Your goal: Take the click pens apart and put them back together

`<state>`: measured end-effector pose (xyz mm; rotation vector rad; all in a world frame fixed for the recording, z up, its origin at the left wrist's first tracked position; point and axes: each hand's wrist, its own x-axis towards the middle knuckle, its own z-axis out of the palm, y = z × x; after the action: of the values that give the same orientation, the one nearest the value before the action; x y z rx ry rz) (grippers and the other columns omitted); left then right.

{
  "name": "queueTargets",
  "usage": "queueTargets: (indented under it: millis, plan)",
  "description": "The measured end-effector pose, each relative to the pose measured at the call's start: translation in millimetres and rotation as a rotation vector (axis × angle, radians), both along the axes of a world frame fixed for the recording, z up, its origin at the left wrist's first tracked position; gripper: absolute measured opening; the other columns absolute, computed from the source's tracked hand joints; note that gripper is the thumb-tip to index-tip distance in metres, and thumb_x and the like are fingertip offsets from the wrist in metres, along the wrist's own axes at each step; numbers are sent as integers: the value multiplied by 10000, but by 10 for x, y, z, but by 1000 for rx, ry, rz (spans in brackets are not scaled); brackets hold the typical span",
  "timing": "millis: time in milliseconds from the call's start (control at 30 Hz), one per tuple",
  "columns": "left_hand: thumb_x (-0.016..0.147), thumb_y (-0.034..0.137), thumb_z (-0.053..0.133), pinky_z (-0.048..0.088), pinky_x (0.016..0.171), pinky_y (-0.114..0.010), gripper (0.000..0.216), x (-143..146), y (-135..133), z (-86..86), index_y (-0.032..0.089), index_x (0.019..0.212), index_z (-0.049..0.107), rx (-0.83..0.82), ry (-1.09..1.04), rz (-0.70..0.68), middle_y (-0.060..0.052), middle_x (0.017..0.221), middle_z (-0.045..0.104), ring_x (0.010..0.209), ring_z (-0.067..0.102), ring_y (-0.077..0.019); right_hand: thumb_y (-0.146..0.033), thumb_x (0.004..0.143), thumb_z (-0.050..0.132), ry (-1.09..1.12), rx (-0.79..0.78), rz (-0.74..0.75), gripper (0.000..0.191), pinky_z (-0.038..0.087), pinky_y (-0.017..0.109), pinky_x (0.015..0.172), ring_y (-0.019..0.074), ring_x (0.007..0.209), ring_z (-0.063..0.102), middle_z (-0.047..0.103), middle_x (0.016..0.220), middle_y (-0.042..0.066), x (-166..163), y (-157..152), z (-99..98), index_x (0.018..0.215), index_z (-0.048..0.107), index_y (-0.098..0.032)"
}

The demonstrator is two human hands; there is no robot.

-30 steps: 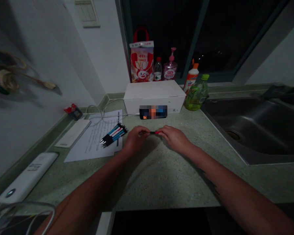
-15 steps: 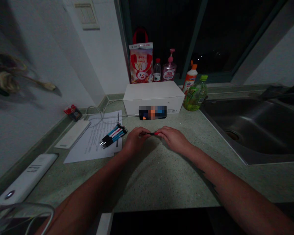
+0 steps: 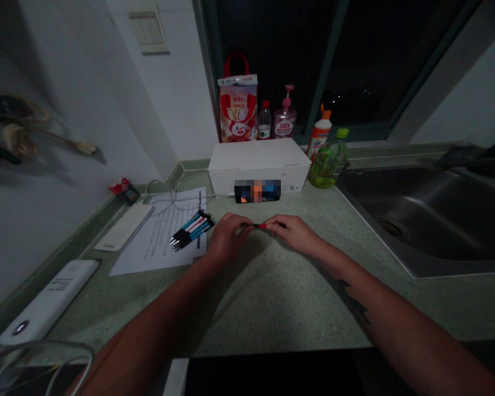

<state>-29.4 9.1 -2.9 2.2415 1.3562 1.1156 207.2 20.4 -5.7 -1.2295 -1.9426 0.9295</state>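
A slim black and red pen (image 3: 260, 226) lies level between my two hands, a little above the countertop. My left hand (image 3: 227, 235) pinches its dark end, and those fingertips partly cover it. On the red part, my right hand (image 3: 293, 232) is closed with thumb and fingers. To the left of my left hand, several blue, black and red pens (image 3: 193, 228) rest in a bundle on a printed sheet of paper (image 3: 159, 248). Behind my hands, a phone (image 3: 257, 191) leans against a white box (image 3: 259, 157), its screen blurred out.
At right is a steel sink (image 3: 433, 214). A green bottle (image 3: 329, 159), an orange-capped bottle (image 3: 319, 133) and a pink pump bottle (image 3: 284, 116) stand at the back. Leftward lie a white power strip (image 3: 49, 300), a flat white box (image 3: 125, 226) and a cable (image 3: 174, 190).
My right-hand fingers have shifted slightly along the pen, and more of its dark end shows past them. The whole view has moved down a little.
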Motion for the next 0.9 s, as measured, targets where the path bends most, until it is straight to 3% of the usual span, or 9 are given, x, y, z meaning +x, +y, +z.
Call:
queueTargets:
  millis: [133,267,367,533,667,800,900]
  plan:
    - [873,127,688,526,862,-377,106,24,-20,-2,231,878,705,-36,-24,64,-38,902,728,924,665,-233,-516,855,745,339,-104,-196,350,548,302,583,187,672,672,718,759,40,69,120,-33,992,746,-194]
    - [846,72,652,532,864,-362,166,136,-123,-27,233,835,695,-123,15,-148,-29,885,718,895,667,-217,-535,784,812,537,-91,-263,459,609,326,611,207,750,723,732,831,38,2,114,-55,1091,718,-207]
    - [826,55,654,528,849,-365,173,231,-205,-70,224,831,690,-152,54,-249,-35,880,713,887,664,-218,-519,794,810,601,-113,-248,568,617,320,600,210,759,751,763,888,30,-104,37,-50,1265,666,-236]
    - [832,57,652,516,850,-367,147,268,-234,-97,202,841,674,-143,109,-248,-43,887,705,900,649,-217,-525,781,825,649,-152,-229,506,623,315,602,222,757,773,789,855,61,-190,-37,-22,1150,735,-190]
    - [842,44,628,514,853,-362,161,248,-220,-87,198,849,672,-128,106,-250,-43,902,705,906,646,-210,-507,788,821,658,-133,-249,593,629,333,605,231,766,774,792,856,59,-182,-46,2,1291,724,-206]
    - [836,39,642,517,846,-360,165,249,-223,-91,199,847,680,-102,111,-245,-37,889,706,903,652,-211,-519,784,826,655,-142,-234,567,632,338,605,228,750,771,802,872,70,-167,-41,3,1249,763,-201]
    - [829,30,655,524,840,-350,174,250,-220,-94,199,852,688,-92,112,-239,-33,889,715,909,662,-209,-524,799,814,658,-137,-237,650,625,322,592,214,743,766,803,867,55,-165,-35,-4,1362,713,-217]
